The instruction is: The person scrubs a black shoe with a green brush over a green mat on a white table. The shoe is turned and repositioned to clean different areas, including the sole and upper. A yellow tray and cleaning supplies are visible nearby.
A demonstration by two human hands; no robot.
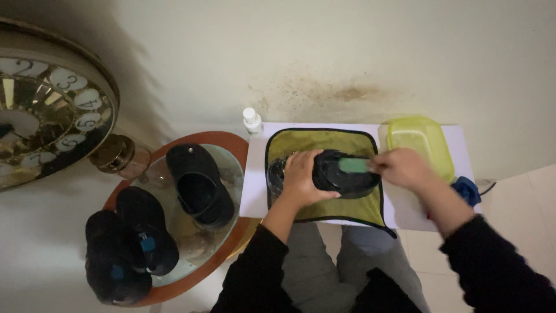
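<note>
A black shoe (341, 179) lies on a green cloth with black edging (307, 145) spread over a white board (255, 191). My left hand (301, 177) grips the shoe's left end and holds it down. My right hand (399, 167) holds a green brush (353, 165) pressed flat on the shoe's upper side. Both arms wear black sleeves.
A yellow-green plastic tub (425, 142) sits on the board's right end, a blue cloth (468, 190) beside it. A small white bottle (252, 122) stands at the back left. A round glass-topped table (231, 174) on the left carries three black shoes. A large clock (46, 110) leans far left.
</note>
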